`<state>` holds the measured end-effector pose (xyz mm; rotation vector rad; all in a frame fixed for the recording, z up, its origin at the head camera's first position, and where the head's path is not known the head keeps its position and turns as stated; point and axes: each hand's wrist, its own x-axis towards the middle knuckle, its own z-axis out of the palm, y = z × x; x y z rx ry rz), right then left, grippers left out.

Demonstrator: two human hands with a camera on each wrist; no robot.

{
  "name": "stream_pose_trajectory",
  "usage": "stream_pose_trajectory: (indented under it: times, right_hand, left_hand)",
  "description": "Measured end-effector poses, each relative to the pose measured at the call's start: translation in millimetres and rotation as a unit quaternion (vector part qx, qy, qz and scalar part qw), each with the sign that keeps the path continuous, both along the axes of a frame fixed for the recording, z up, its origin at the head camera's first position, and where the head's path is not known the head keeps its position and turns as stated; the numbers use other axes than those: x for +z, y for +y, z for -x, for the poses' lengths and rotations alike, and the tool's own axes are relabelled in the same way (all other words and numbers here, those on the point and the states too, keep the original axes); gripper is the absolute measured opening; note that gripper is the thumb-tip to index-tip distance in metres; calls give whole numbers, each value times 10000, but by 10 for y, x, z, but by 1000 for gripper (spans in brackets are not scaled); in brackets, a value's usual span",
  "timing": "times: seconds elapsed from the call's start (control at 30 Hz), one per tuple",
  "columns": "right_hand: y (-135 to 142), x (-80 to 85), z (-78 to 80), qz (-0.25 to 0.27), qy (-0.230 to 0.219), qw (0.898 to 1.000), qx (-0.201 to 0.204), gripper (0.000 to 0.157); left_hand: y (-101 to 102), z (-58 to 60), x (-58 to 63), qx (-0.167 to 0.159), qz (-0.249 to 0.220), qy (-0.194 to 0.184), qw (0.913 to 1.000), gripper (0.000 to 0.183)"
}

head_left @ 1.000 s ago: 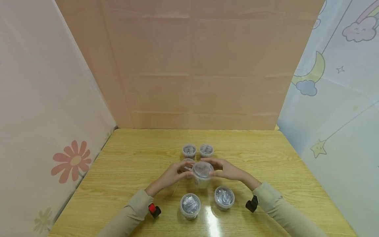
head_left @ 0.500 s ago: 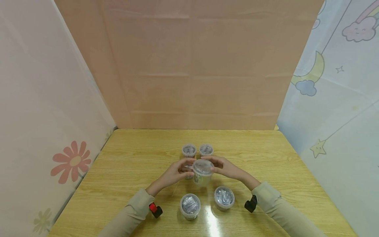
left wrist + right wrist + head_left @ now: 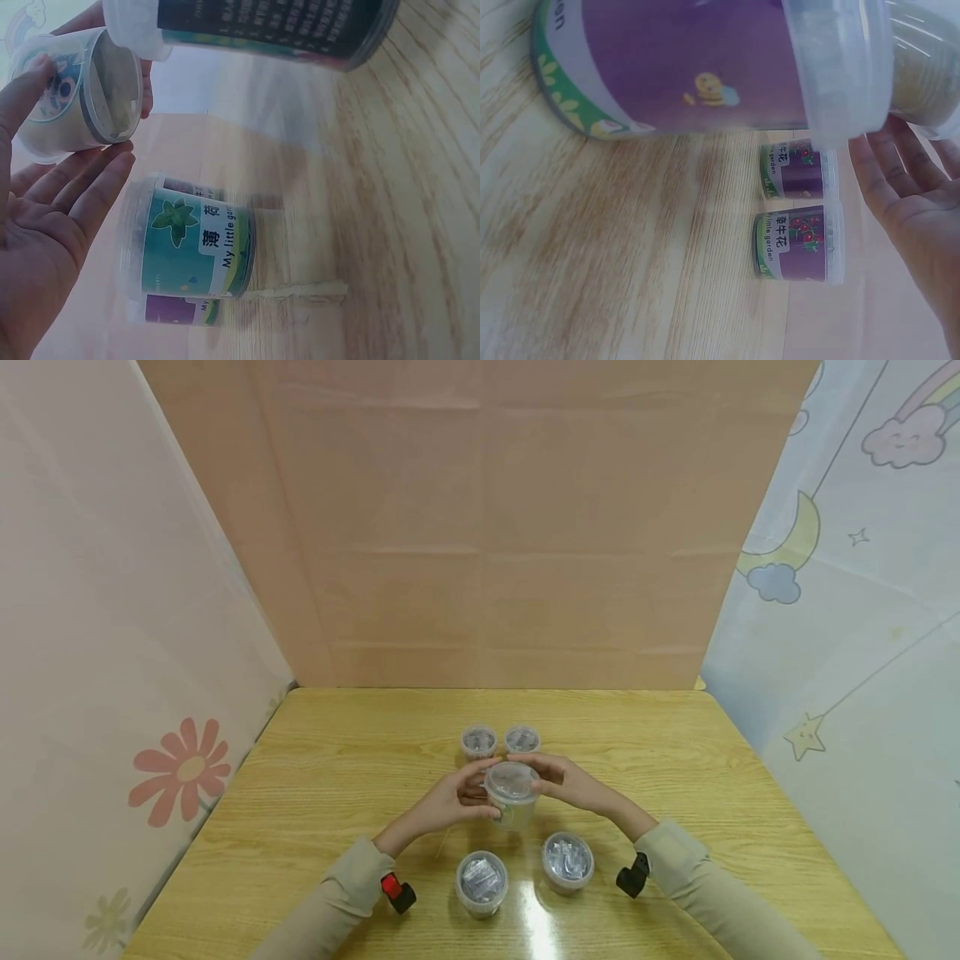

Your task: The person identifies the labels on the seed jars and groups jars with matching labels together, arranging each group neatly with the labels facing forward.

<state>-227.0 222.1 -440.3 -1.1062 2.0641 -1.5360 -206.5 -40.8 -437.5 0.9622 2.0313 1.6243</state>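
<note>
Tub (image 3: 512,802) is clamped by fingers and thumbs of left hand (image 3: 447,802) and right hand (image 3: 572,787), raised off the table (image 3: 337,760). Two far cups (image 3: 478,741) are seen beyond the tub, two near cups (image 3: 482,881) on its near side.
</note>
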Motion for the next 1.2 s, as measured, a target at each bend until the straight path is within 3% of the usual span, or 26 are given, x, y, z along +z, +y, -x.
stream_pose_trajectory:
  times: [0.2,0.83,1.2]
  right_hand:
    - [-3,-4,12,-198,-67,9997,-154,48]
    - [-62,66,13,-112,-354,9969,-694,43]
    - [-100,73,-23,-180,-349,9963,-767,59]
  left_hand:
    - [-7,18,25,127,34,-21,9999,73]
    - [-13,62,119,507,-25,33,9987,67]
    - [-5,67,162,867,136,100,9961,69]
